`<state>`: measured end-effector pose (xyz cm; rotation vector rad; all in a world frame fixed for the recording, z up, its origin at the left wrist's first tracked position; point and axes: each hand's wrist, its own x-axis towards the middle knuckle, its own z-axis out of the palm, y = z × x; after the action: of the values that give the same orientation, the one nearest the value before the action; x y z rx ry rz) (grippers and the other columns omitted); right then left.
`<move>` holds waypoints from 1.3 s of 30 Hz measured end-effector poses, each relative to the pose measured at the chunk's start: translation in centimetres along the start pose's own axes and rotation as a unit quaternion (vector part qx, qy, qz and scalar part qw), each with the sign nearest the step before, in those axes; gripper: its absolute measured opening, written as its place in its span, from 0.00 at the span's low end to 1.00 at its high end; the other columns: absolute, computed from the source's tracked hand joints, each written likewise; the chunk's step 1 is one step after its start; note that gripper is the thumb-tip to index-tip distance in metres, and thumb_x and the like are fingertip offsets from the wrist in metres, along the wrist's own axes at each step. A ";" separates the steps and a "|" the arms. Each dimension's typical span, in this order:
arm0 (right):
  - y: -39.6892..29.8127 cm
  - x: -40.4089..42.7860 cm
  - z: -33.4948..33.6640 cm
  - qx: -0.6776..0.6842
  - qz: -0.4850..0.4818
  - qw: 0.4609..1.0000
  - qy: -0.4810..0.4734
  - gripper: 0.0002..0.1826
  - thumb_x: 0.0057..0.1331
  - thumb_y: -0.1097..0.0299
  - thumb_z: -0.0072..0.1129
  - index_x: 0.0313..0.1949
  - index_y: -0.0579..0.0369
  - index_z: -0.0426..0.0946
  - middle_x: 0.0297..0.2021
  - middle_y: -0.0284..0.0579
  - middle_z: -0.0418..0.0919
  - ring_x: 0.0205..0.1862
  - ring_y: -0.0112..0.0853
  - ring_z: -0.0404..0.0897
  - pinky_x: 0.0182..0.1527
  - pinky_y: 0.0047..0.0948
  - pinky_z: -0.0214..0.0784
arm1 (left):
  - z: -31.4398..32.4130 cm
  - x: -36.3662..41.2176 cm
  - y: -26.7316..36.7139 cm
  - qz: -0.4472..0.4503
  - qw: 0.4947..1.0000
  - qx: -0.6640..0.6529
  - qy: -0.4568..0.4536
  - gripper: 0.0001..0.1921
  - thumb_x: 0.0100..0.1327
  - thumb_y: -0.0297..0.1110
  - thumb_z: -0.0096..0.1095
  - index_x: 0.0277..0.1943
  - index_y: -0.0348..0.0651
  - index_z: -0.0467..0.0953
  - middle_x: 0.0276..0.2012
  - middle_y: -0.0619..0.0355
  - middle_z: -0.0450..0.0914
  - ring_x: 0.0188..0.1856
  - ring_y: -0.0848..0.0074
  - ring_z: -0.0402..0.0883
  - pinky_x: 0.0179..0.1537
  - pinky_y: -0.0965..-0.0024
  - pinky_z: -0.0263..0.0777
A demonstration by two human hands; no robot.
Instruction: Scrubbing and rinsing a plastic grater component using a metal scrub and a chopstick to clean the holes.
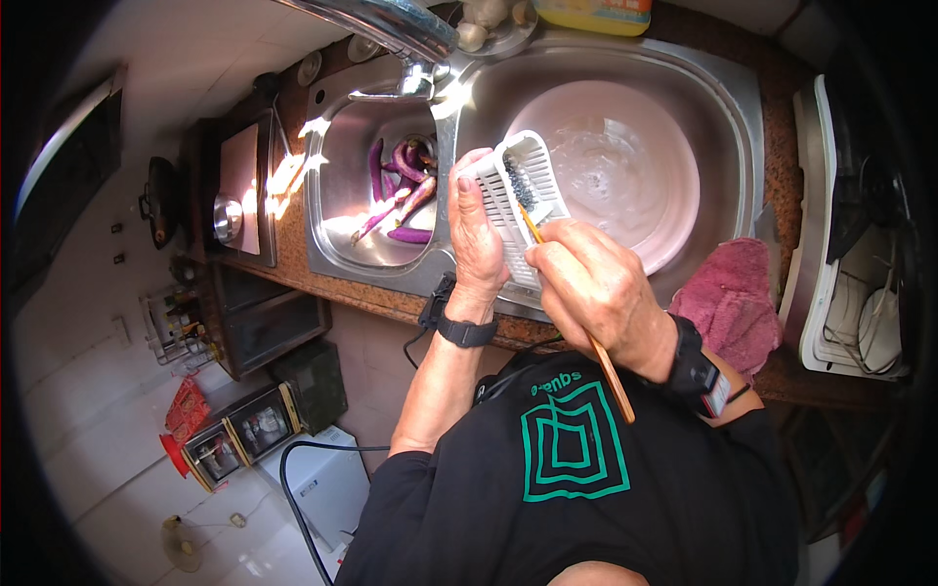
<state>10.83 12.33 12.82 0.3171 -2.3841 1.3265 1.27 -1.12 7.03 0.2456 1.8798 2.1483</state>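
Observation:
My left hand point(475, 227) grips a slotted white plastic basket point(498, 198), tilted over the divider between the two sink bowls. Between the fingers of my right hand point(593, 282) is a brush with a wooden handle point(612, 384). The brush's dark bristles point(519, 182) are inside the basket; whether they touch its wall I cannot tell. Behind the basket, in the larger bowl, stands a round pale pink basin point(678, 198) holding water with a rippled surface.
Several purple eggplants point(407, 172) lie in the smaller steel bowl point(333, 190). Overhead reaches a chrome faucet point(396, 33). A pink cloth point(733, 304) hangs at the counter's front edge. To the right is a white dish rack point(813, 322); a yellow container point(597, 16) stands behind the sink.

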 end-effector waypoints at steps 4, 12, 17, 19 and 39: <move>1.6 0.6 0.7 0.023 -0.070 0.995 0.066 0.10 0.41 0.78 0.55 0.27 0.62 0.68 0.27 0.49 0.68 0.26 0.42 0.72 0.29 0.35 0.68 | 0.5 0.0 0.8 -0.094 0.990 -0.103 -0.018 0.26 0.71 0.55 0.31 0.54 0.42 0.69 0.43 0.58 0.77 0.43 0.76 0.77 0.46 0.70 0.73; 1.0 0.7 -0.8 0.056 -0.109 0.992 -0.015 0.11 0.39 0.74 0.58 0.25 0.59 0.67 0.25 0.46 0.67 0.24 0.38 0.71 0.26 0.34 0.66 | -1.5 -0.3 1.3 -0.203 0.952 -0.201 -0.107 0.30 0.70 0.57 0.29 0.54 0.38 0.69 0.43 0.54 0.78 0.44 0.72 0.79 0.47 0.67 0.75; 0.9 0.6 -3.2 0.070 -0.104 0.989 -0.075 0.12 0.43 0.77 0.57 0.30 0.62 0.71 0.30 0.49 0.71 0.27 0.40 0.74 0.28 0.34 0.68 | -2.1 0.2 1.4 -0.175 0.972 -0.142 -0.066 0.31 0.69 0.58 0.31 0.56 0.38 0.68 0.45 0.54 0.78 0.45 0.72 0.78 0.48 0.67 0.75; 0.2 0.7 -4.7 0.068 -0.106 0.990 -0.066 0.13 0.42 0.79 0.56 0.32 0.65 0.72 0.30 0.51 0.73 0.27 0.41 0.76 0.28 0.34 0.69 | -1.9 0.4 1.8 -0.179 0.970 -0.162 -0.036 0.32 0.69 0.59 0.32 0.56 0.38 0.68 0.46 0.54 0.77 0.47 0.72 0.77 0.50 0.66 0.73; -2.2 -0.9 -3.1 0.106 -0.087 0.988 0.078 0.16 0.41 0.84 0.56 0.35 0.67 0.74 0.30 0.52 0.75 0.27 0.41 0.78 0.29 0.32 0.72 | -4.6 -0.2 -1.0 -0.100 0.974 -0.201 -0.021 0.35 0.60 0.66 0.47 0.58 0.44 0.63 0.45 0.59 0.75 0.48 0.77 0.75 0.50 0.70 0.72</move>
<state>13.16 13.79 15.56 0.4518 -2.0425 1.4670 0.12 -5.37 5.38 0.0149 1.3391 2.2960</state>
